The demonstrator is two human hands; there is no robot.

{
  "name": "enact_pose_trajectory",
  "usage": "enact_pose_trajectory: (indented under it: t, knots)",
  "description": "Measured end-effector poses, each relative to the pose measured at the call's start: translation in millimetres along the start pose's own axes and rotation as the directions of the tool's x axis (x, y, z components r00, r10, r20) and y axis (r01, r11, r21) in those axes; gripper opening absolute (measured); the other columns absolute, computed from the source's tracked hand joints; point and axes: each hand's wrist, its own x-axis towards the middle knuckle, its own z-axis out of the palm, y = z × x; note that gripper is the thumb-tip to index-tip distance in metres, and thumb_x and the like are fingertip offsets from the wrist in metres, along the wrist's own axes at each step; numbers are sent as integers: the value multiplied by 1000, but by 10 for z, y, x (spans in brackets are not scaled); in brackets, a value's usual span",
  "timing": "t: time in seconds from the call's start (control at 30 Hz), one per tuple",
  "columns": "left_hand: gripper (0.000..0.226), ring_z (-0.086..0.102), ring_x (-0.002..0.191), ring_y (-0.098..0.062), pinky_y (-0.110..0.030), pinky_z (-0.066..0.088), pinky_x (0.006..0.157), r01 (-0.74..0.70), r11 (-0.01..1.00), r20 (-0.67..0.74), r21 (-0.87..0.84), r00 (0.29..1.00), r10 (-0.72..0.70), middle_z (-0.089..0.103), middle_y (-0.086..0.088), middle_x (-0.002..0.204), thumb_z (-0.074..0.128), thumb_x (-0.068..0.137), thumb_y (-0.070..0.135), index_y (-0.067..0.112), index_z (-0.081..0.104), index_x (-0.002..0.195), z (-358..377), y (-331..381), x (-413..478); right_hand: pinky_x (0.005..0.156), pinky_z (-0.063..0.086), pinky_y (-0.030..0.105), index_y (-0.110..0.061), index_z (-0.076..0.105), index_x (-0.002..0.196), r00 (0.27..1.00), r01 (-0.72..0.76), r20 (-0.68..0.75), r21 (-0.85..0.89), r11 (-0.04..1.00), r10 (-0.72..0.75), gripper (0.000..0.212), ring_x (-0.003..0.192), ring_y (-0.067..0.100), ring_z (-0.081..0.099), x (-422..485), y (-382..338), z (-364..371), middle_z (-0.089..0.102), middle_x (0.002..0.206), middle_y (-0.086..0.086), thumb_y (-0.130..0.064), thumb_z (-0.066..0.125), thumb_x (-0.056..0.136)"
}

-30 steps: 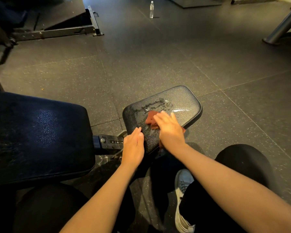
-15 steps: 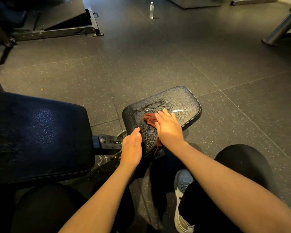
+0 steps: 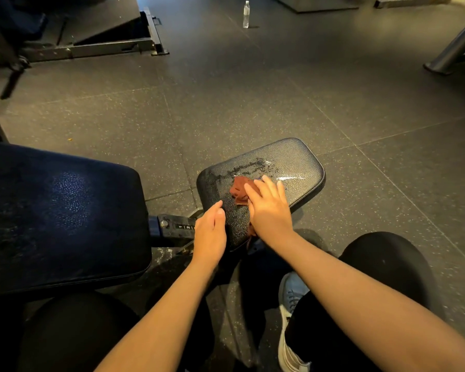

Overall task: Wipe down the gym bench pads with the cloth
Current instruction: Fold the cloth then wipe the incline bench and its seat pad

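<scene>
Mid-frame, the straight-fingered right hand (image 3: 270, 210) presses the cloth (image 3: 239, 189) on the streaky small pad (image 3: 293, 162), left hand (image 3: 210, 234) flat at its edge; the large pad (image 3: 65, 210) at left is probably not yet wiped.

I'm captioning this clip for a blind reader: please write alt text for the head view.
A right hand presses a reddish-brown cloth flat on a small black bench pad streaked with wet marks, while the left hand rests at the pad's near edge. A larger dark pad sits to the left; a water bottle stands on the floor.
</scene>
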Motion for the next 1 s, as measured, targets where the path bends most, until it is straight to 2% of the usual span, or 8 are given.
enact_pose_trajectory:
  t: [0.1,0.2,0.37,0.5,0.63,0.8,0.93,1.0]
  knots:
    - [52,44,139,-17,-43,29,121,-53,999,-2,-6,999,53,54,0,148,33,101,38,18,55,144,21,39,6,117,23,54,-11,62,133,992,90,86,31,995,-92,44,134,39,48,-214,-219,5,58,137,19,-20,67,91]
    - [41,48,136,-17,-42,32,120,-35,999,12,-28,999,35,55,-3,147,40,106,27,16,57,142,37,21,13,116,32,53,-10,60,134,968,167,174,93,982,-182,42,129,39,50,-318,-297,22,58,134,17,-20,60,93]
    - [40,45,138,-13,-26,28,117,-3,999,27,-43,1000,4,52,1,149,39,108,23,17,52,146,-20,28,-60,107,41,51,-21,64,127,992,80,90,46,996,-84,38,118,34,49,-390,-349,-110,60,128,9,-34,45,97]
    - [40,43,138,-11,-19,26,112,-36,999,8,-38,999,36,50,1,151,42,108,21,17,51,146,-54,70,-145,90,37,43,-29,66,123,992,31,122,48,998,-37,34,102,30,52,-438,-373,-98,64,117,1,-25,65,89]
    - [43,43,134,-6,-23,30,115,-34,994,-1,-106,999,34,48,7,147,47,106,20,21,47,149,-130,136,-210,90,42,37,-21,69,121,961,-215,254,427,878,112,39,99,28,58,-317,-441,-149,60,110,4,-9,65,84]
    - [47,40,137,-9,-29,31,117,0,977,-59,-213,998,-12,41,4,150,51,105,23,21,42,151,-253,214,-261,91,33,2,-15,69,125,955,-292,241,633,717,176,36,102,14,58,-172,-549,-248,59,112,4,-12,71,88]
    - [45,50,128,-8,-30,42,110,38,899,-91,-436,992,-86,46,4,145,57,102,15,28,47,143,-268,245,-367,108,42,26,-17,66,129,902,-425,374,693,582,213,36,118,16,59,-140,-605,-265,58,126,6,-12,67,93]
    - [43,55,123,-6,-30,46,107,21,885,-109,-464,991,-80,54,7,138,61,99,8,29,55,135,-286,250,-393,112,37,27,-15,65,130,897,-436,386,686,582,217,38,125,16,54,-128,-602,-290,56,133,8,-10,66,93]
